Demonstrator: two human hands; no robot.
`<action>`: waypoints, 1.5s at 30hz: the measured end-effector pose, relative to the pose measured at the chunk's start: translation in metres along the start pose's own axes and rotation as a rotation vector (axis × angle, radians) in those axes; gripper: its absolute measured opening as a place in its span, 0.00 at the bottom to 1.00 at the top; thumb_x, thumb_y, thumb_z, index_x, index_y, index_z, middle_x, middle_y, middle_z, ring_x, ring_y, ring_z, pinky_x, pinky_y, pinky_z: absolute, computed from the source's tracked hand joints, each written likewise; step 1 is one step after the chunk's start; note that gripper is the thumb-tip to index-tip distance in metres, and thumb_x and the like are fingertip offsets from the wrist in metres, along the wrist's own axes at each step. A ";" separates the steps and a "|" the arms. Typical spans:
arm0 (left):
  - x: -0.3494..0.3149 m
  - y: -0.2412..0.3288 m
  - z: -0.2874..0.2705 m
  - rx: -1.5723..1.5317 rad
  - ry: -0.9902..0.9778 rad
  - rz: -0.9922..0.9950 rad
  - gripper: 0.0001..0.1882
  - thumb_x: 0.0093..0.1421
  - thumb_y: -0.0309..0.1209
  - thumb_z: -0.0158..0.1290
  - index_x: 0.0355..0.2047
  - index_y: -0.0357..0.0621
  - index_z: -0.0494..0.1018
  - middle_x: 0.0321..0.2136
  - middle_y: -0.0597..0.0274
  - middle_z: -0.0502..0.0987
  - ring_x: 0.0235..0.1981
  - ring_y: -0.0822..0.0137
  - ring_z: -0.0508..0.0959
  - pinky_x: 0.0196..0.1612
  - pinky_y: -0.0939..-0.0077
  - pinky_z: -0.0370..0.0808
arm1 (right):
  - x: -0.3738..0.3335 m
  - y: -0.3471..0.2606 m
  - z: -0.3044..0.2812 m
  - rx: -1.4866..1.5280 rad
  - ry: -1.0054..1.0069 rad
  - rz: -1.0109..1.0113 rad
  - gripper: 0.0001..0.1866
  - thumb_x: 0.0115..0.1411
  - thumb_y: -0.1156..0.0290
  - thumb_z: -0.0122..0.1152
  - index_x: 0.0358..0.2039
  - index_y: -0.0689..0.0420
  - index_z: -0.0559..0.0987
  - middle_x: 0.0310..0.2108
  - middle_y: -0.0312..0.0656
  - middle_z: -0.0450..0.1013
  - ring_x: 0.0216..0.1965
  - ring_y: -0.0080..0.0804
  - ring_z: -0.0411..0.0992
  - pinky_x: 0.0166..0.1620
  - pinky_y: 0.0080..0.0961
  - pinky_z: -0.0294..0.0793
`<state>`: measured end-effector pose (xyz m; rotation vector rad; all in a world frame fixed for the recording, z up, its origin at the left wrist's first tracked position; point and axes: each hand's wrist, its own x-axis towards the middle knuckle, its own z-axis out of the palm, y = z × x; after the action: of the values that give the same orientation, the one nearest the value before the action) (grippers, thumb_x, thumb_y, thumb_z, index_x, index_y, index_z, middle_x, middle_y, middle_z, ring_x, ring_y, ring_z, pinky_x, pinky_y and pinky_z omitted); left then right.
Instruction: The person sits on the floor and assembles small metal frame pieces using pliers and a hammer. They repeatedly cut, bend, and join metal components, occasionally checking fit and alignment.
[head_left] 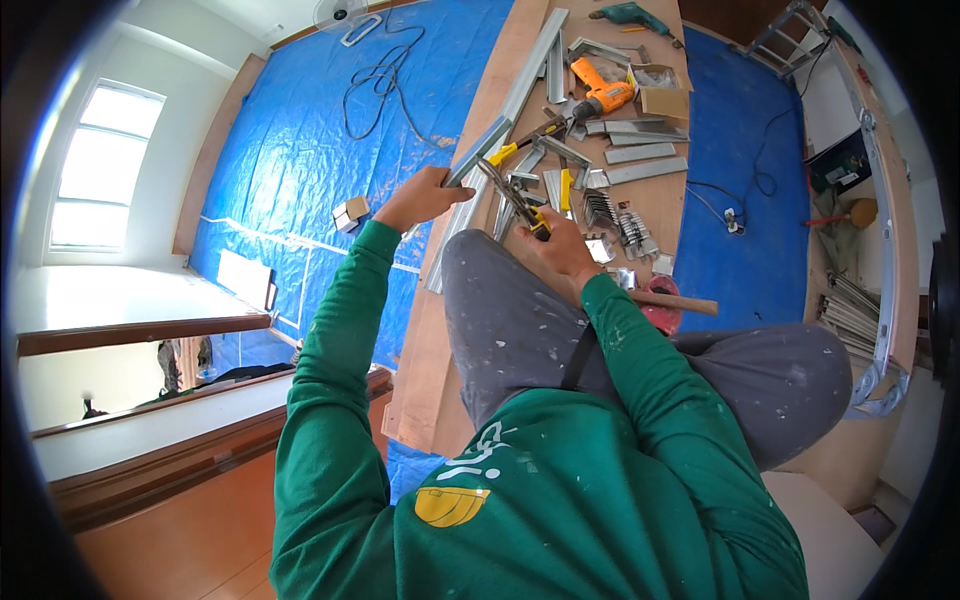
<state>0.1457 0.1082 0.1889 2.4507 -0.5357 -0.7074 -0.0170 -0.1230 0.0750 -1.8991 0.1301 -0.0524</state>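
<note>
My left hand (425, 198) is closed around the near end of a grey metal channel piece (477, 153), which slants away to the upper right. In my right hand (562, 248) are metal snips (513, 197) with yellow and black handles. Their jaws point up and left, close to the channel's held end; whether they touch it I cannot tell. A long metal channel (535, 62) lies along the left side of the wooden board (437, 345). Just beyond the snips is a yellow-handled tool (503, 155), and another yellow handle (566, 190) lies right of them.
An orange cordless drill (604, 92), cut metal strips (645, 170), small brackets (634, 232) and an opened cardboard box (665, 100) crowd the board. A green drill (632, 17) lies at its far end. A wooden handle (680, 301) crosses a red container (661, 318) beside my knee. Blue sheeting (290, 150) flanks the board.
</note>
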 end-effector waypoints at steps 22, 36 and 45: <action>-0.087 0.009 -0.031 -0.729 -0.096 0.011 0.27 0.70 0.39 0.58 0.68 0.53 0.70 0.24 0.76 0.63 0.20 0.82 0.60 0.22 0.81 0.57 | 0.009 -0.049 -0.001 -0.167 -0.026 -0.143 0.23 0.63 0.56 0.74 0.48 0.60 0.80 0.43 0.53 0.80 0.46 0.57 0.79 0.49 0.44 0.77; -0.139 0.074 -0.032 0.100 0.387 0.395 0.42 0.58 0.50 0.71 0.68 0.46 0.72 0.37 0.43 0.84 0.37 0.50 0.85 0.44 0.59 0.79 | 0.005 -0.053 0.000 -0.126 0.138 -0.453 0.26 0.62 0.66 0.74 0.56 0.60 0.75 0.46 0.52 0.78 0.49 0.57 0.79 0.50 0.43 0.77; -0.168 0.095 -0.038 -0.024 0.340 0.486 0.37 0.62 0.42 0.68 0.69 0.44 0.71 0.41 0.42 0.85 0.39 0.46 0.86 0.45 0.57 0.79 | 0.003 -0.071 0.000 -0.111 0.192 -0.562 0.29 0.56 0.76 0.71 0.58 0.59 0.73 0.44 0.51 0.74 0.45 0.56 0.76 0.48 0.43 0.76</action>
<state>0.0147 0.1318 0.3344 2.2185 -0.9260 -0.0960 -0.0097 -0.1004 0.1422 -1.9864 -0.2800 -0.6194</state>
